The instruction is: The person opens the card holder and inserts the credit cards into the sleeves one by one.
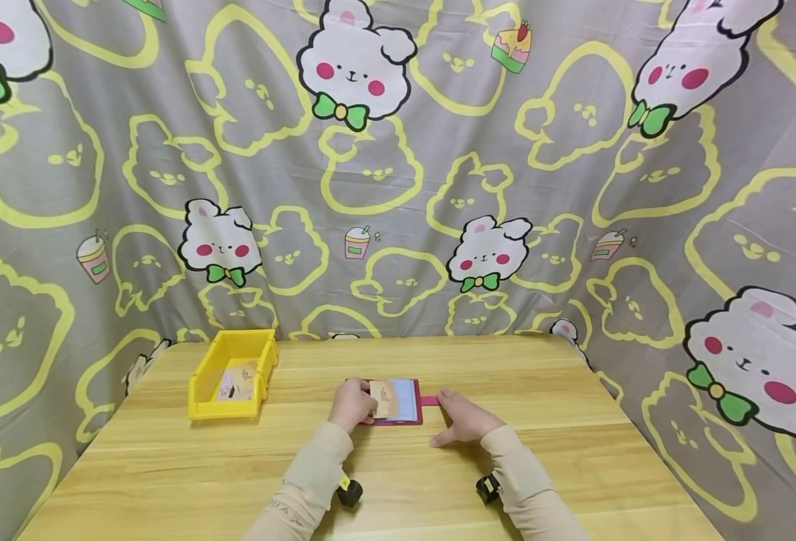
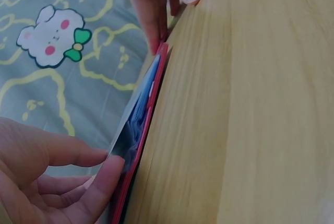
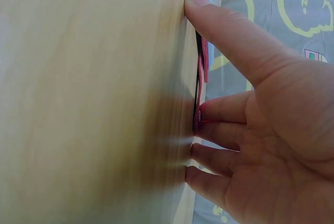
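Note:
A small red card holder (image 1: 421, 413) lies on the wooden table, with blue-tinted sleeve pages (image 1: 407, 400) showing on its right half. Over its left half is a tan printed card (image 1: 386, 398). My left hand (image 1: 352, 404) pinches the card's left edge between thumb and index finger. Seen from the left wrist, the pages fan up from the red cover (image 2: 159, 78) toward those fingers. A pink strap (image 1: 430, 400) sticks out on the right. My right hand (image 1: 464, 417) rests its fingertips on the strap's end, fingers extended, the thumb (image 3: 229, 28) spread away and touching the table.
A yellow bin (image 1: 198, 410) stands at the table's back left, with a few printed cards (image 1: 239, 377) inside. A grey curtain (image 1: 398, 300) with rabbit prints hangs behind the table and along its sides. Both wrists carry small black cameras (image 1: 349, 494).

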`<state>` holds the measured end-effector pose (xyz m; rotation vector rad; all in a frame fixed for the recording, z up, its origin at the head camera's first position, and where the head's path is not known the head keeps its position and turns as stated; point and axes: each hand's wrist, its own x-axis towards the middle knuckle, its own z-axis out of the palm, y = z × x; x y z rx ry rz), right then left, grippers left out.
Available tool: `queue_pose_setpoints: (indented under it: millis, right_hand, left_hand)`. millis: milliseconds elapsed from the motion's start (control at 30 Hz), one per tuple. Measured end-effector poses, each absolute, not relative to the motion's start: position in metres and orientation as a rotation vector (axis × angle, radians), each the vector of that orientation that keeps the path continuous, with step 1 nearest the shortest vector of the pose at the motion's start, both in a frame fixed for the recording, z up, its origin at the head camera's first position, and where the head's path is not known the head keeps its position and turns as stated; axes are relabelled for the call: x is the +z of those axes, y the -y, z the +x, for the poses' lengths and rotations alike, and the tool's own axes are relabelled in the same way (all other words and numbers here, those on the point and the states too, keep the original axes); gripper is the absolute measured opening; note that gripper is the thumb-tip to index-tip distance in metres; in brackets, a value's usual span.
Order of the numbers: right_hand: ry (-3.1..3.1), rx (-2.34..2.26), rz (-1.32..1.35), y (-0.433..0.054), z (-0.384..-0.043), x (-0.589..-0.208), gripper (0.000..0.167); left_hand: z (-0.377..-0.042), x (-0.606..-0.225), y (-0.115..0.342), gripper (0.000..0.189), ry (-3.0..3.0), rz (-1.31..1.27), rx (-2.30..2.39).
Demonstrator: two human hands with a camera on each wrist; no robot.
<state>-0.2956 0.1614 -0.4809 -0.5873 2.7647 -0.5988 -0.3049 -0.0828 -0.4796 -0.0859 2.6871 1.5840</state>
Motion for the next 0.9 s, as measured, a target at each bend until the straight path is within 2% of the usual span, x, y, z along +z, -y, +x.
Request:
queue_pose_setpoints:
  millis: [267, 367, 400, 500, 567, 667, 733, 900]
  right_hand:
    - [-2.772, -0.602, -0.593, -0.161, -0.295, -0.482, 0.098]
    - [-2.773, -0.604, -0.598, -0.161, -0.295, -0.483, 0.098]
    - [-2.772, -0.607, -0.597, -0.161, -0.296, -0.483, 0.098]
    - [-2.765, -0.613, -0.594, -0.161, -0.295, -0.481, 0.099]
    - [-2.767, -0.612, -0.601, -0.161, -0.295, -0.481, 0.098]
    - [-2.769, -0.611, -0.608, -0.161, -0.294, -0.480, 0.098]
    - [-2.770, -0.613, -0.608, -0.162, -0.294, -0.480, 0.098]
    - [-2.765, -0.618, -0.602, -0.162, -0.295, -0.480, 0.099]
  left_hand:
    - [-0.302, -0.480, 0.074, 0.039, -2.865, 0.046, 1.430]
    - [-0.301, -0.480, 0.071, 0.010, -2.944, 0.112, 1.358]
    - [-0.300, -0.480, 0.070, 0.006, -2.958, 0.134, 1.345]
    - [-0.299, -0.480, 0.068, 0.015, -2.939, 0.155, 1.346]
    - [-0.297, -0.479, 0.066, 0.012, -2.922, 0.150, 1.355]
    - [-0.295, -0.480, 0.063, 0.036, -2.918, 0.138, 1.357]
    - [-0.293, -0.480, 0.062, 0.042, -2.946, 0.146, 1.334]
    - [-0.291, -0.481, 0.059, 0.045, -2.994, 0.186, 1.277]
